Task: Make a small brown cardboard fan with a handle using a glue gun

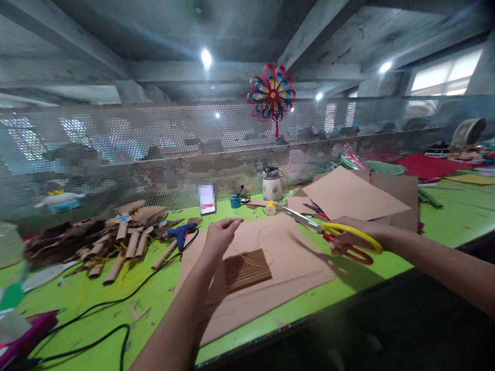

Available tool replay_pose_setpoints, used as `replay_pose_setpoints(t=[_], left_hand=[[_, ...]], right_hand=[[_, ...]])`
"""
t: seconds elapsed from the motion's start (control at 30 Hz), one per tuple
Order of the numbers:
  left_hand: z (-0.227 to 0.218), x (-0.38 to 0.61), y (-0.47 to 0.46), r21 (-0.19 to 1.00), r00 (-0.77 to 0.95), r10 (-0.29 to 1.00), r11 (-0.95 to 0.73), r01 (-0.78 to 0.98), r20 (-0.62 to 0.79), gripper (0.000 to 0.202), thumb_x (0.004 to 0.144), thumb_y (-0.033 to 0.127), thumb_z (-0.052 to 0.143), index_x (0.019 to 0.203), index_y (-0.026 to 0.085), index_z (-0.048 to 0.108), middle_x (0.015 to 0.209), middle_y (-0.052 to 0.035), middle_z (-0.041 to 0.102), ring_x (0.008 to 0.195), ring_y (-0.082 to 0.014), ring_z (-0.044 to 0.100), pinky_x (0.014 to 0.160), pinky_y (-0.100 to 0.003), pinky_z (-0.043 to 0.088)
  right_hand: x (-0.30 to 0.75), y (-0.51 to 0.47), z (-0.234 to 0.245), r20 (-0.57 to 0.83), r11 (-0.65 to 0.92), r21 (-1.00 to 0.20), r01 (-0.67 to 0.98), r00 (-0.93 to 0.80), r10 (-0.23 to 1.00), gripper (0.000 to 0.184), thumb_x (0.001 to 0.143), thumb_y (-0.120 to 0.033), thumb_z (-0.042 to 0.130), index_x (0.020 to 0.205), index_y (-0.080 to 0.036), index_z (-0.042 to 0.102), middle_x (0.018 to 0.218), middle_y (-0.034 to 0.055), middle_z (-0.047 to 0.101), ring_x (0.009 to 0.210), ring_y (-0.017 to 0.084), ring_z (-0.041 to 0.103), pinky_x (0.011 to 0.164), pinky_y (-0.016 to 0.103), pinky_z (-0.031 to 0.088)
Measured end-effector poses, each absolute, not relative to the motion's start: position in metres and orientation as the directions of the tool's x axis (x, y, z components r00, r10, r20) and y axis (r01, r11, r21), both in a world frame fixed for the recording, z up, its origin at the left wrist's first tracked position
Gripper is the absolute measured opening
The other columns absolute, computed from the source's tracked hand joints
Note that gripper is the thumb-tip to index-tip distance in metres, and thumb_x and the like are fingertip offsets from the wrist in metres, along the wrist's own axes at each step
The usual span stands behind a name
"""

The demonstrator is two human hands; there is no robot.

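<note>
My right hand [347, 237] grips a pair of scissors [353, 248] with yellow and red handles, its blades pointing left over the brown paper. My left hand [220, 237] is closed in a pinch above the paper; what lies between its fingertips is too small to make out. Below it, a piece of corrugated cardboard [248, 271] rests on the large brown paper sheet [297, 263]. Thin yellow thread [251, 257] loops loosely across the cardboard. Just beyond the sheet stands a yellow thread spool [270, 208].
Left on the green table [145, 322] are a blue glue gun [182, 235], its black cord and several paper rolls [132, 245]. A phone [207, 199], a blue pen pot [235, 201] and a jug [272, 185] stand at the back. Brown sheets [352, 194] lie right.
</note>
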State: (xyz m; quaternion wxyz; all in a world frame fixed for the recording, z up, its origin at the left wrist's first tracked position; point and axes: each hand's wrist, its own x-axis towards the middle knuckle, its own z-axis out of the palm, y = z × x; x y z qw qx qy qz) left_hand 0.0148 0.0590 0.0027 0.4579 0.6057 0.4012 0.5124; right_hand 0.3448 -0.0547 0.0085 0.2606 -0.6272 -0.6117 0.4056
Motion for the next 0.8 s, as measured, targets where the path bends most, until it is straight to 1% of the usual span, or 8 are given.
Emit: replay_pose_setpoints(t=[0.07, 0.1, 0.2, 0.27, 0.37, 0.5, 0.63, 0.8], left_hand=[[0.003, 0.016, 0.059, 0.964, 0.150, 0.955, -0.264, 0.025, 0.257, 0.051, 0.055, 0.050, 0.076, 0.081, 0.007, 0.074, 0.044, 0.0059, 0.040, 0.043, -0.0050, 0.025, 0.045, -0.022, 0.014], [0.003, 0.016, 0.058, 0.963, 0.150, 0.954, -0.266, 0.029, 0.259, 0.051, 0.055, 0.050, 0.076, 0.082, 0.007, 0.074, 0.044, 0.0060, 0.039, 0.043, -0.0052, 0.025, 0.045, -0.022, 0.015], [0.003, 0.017, 0.057, 0.960, 0.158, 0.951, -0.276, 0.043, 0.266, 0.050, 0.056, 0.051, 0.075, 0.082, 0.007, 0.074, 0.044, 0.0054, 0.041, 0.044, -0.0057, 0.027, 0.045, -0.022, 0.016], [0.002, 0.016, 0.057, 0.957, 0.162, 0.948, -0.284, 0.052, 0.272, 0.049, 0.057, 0.050, 0.074, 0.083, 0.008, 0.074, 0.046, 0.0046, 0.043, 0.045, -0.0060, 0.028, 0.045, -0.022, 0.016], [0.001, 0.016, 0.056, 0.954, 0.166, 0.946, -0.292, 0.068, 0.278, 0.047, 0.059, 0.048, 0.074, 0.083, 0.008, 0.075, 0.047, 0.0038, 0.045, 0.045, -0.0062, 0.028, 0.045, -0.022, 0.017], [0.002, 0.015, 0.055, 0.951, 0.183, 0.944, -0.294, 0.091, 0.274, 0.043, 0.060, 0.047, 0.074, 0.081, 0.009, 0.075, 0.048, 0.0034, 0.046, 0.046, -0.0067, 0.028, 0.045, -0.022, 0.017], [0.004, 0.014, 0.054, 0.950, 0.191, 0.942, -0.296, 0.098, 0.274, 0.042, 0.061, 0.047, 0.073, 0.080, 0.010, 0.075, 0.046, 0.0040, 0.045, 0.046, -0.0071, 0.029, 0.046, -0.023, 0.018], [0.004, 0.014, 0.054, 0.952, 0.196, 0.943, -0.290, 0.095, 0.268, 0.041, 0.060, 0.047, 0.074, 0.079, 0.010, 0.074, 0.045, 0.0049, 0.042, 0.045, -0.0068, 0.027, 0.045, -0.023, 0.017]], right_hand=[[0.322, -0.062, 0.016, -0.222, -0.102, -0.886, 0.452, -0.220, 0.950, 0.029, 0.061, -0.014, 0.059, 0.089, -0.019, 0.058, 0.071, 0.0016, 0.065, 0.063, 0.017, 0.065, 0.056, 0.026, 0.050], [0.311, -0.063, 0.019, -0.253, -0.128, -0.902, 0.412, -0.265, 0.930, 0.030, 0.061, -0.014, 0.057, 0.091, -0.019, 0.057, 0.073, 0.0017, 0.066, 0.065, 0.017, 0.066, 0.057, 0.026, 0.050], [0.286, -0.057, 0.025, -0.337, -0.210, -0.895, 0.394, -0.287, 0.897, 0.024, 0.061, -0.013, 0.052, 0.084, -0.018, 0.056, 0.069, 0.0020, 0.067, 0.064, 0.017, 0.067, 0.057, 0.027, 0.051], [0.277, -0.048, 0.024, -0.353, -0.223, -0.895, 0.386, -0.310, 0.883, 0.019, 0.061, -0.012, 0.051, 0.079, -0.017, 0.056, 0.067, 0.0023, 0.068, 0.064, 0.017, 0.067, 0.057, 0.026, 0.051], [0.269, -0.032, 0.020, -0.332, -0.197, -0.912, 0.359, -0.367, 0.869, 0.016, 0.061, -0.011, 0.053, 0.075, -0.016, 0.057, 0.064, 0.0019, 0.067, 0.062, 0.017, 0.067, 0.055, 0.025, 0.051], [0.260, -0.015, 0.014, -0.303, -0.176, -0.927, 0.332, -0.385, 0.872, 0.014, 0.062, -0.013, 0.054, 0.075, -0.017, 0.057, 0.062, 0.0000, 0.066, 0.056, 0.015, 0.065, 0.052, 0.024, 0.050], [0.253, -0.009, 0.011, -0.263, -0.138, -0.940, 0.313, -0.400, 0.878, 0.011, 0.063, -0.014, 0.054, 0.074, -0.017, 0.057, 0.063, -0.0005, 0.065, 0.051, 0.013, 0.062, 0.050, 0.023, 0.049], [0.250, -0.012, 0.012, -0.186, -0.061, -0.953, 0.297, -0.413, 0.892, 0.007, 0.070, -0.017, 0.054, 0.076, -0.017, 0.055, 0.056, -0.0025, 0.060, 0.047, 0.011, 0.057, 0.047, 0.021, 0.045]])
